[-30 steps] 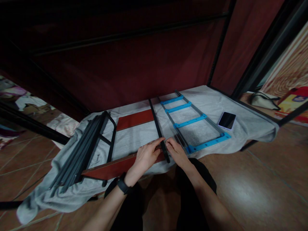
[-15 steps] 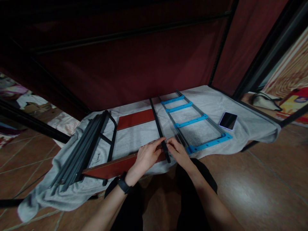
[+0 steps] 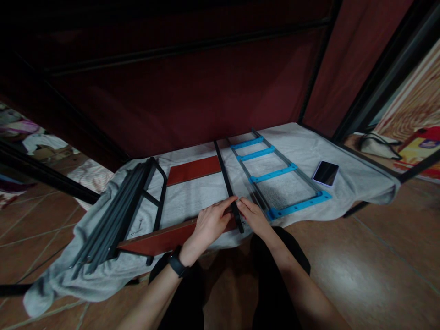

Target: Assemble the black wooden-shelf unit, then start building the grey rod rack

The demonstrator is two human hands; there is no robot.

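My left hand (image 3: 212, 222), with a dark watch on its wrist, is closed around the near part of a black metal bar (image 3: 225, 175). The end of the near reddish-brown board (image 3: 154, 240) lies under this hand and meets the bar. On the bar's right side my right hand (image 3: 254, 217) has its fingertips pinched close to the left thumb and index finger. Whatever it pinches is too small or hidden to name. A second reddish-brown board (image 3: 194, 170) spans farther back, between the bar and a black tubular side frame (image 3: 161, 204).
Everything lies on a grey cloth (image 3: 360, 183). Left is a bundle of dark grey tubes (image 3: 117, 215); small hardware (image 3: 140, 225) lies beside it. At right are a rack of grey rods with blue crosspieces (image 3: 273, 176) and a phone (image 3: 326, 173). A dark red panel (image 3: 206, 101) stands behind.
My right hand's fingers have shifted slightly and straightened a little beside the bar. The left hand keeps its hold, and the boards and bar stay in place.
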